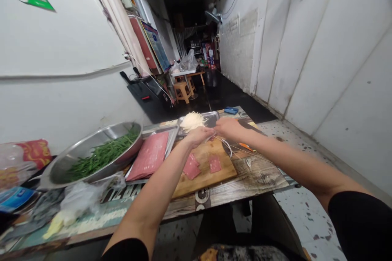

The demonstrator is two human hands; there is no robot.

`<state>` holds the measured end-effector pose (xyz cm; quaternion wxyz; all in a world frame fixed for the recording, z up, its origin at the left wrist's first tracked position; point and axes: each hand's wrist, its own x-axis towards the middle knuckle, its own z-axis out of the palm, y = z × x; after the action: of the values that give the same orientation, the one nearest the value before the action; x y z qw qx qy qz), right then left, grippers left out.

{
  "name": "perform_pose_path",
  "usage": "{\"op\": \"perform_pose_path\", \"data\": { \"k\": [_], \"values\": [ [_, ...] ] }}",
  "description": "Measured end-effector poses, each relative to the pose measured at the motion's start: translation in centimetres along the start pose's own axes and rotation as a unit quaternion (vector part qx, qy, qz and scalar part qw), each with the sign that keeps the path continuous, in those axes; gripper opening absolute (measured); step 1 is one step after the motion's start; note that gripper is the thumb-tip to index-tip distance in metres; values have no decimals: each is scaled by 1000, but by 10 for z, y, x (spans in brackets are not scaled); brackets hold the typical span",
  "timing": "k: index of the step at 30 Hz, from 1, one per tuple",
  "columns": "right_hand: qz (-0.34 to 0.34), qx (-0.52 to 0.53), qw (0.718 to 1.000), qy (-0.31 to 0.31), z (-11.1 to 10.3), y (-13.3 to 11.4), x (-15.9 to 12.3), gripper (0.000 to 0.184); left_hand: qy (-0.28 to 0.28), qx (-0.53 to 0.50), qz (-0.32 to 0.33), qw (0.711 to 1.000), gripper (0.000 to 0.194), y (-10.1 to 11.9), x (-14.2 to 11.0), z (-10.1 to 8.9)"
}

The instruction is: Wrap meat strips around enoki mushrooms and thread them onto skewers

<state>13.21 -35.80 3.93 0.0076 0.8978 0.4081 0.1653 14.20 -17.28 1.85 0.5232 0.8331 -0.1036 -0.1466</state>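
Observation:
Above the far part of a wooden cutting board [211, 177], my left hand [200, 135] and my right hand [229, 129] meet with fingers closed in a pinch. What they grip is small and mostly hidden by the fingers. Thin sticks like skewers [241, 147] and a white strand [228, 147] show just below my right hand. Pink square meat slices [191, 167] lie on the board, and a single slice [214, 164] is apart to their right. Behind my left hand, a heap of pale thin strands [192, 120] sits in a metal tray [214, 115].
Left of the board, a large stack of pink meat sheets [150, 155] lies on a tray. Farther left stands a metal bowl [58, 171] of cut green stalks [102, 153], with plastic bags [81, 197] in front. A blue object [231, 110] rests at the table's far edge.

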Motion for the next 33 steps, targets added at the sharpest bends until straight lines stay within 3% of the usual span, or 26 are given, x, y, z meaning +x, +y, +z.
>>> {"op": "perform_pose_path", "data": {
  "k": [3,7,9,11,14,17,19,21,25,28,33],
  "values": [
    [6,-6,999,-33,6,-2,9,21,-29,44,-10,999,27,2,0,-7],
    [20,-13,998,-57,12,13,27,18,-63,60,-37,996,25,-5,8,-25],
    [41,-19,997,-68,15,22,37,21,-20,89,-67,994,25,-12,14,-35],
    [69,-21,994,-82,18,29,46,23,70,179,-70,979,31,-16,18,-41],
    [109,-14,989,-101,26,34,58,24,172,383,48,906,49,-14,19,-36],
    [115,7,988,-105,32,31,64,24,159,481,174,845,46,-6,16,-16],
    [109,29,990,-90,33,29,64,23,165,482,175,843,34,-5,16,-3],
    [103,55,991,-63,31,28,62,22,206,465,146,849,29,-7,15,5],
    [94,131,987,-14,25,31,52,23,260,399,138,868,33,-13,10,5],
    [106,185,977,1,20,29,45,28,232,384,153,880,25,-9,2,3],
    [112,180,977,-16,10,19,36,26,177,431,166,869,26,10,-12,8]
  ]
}}
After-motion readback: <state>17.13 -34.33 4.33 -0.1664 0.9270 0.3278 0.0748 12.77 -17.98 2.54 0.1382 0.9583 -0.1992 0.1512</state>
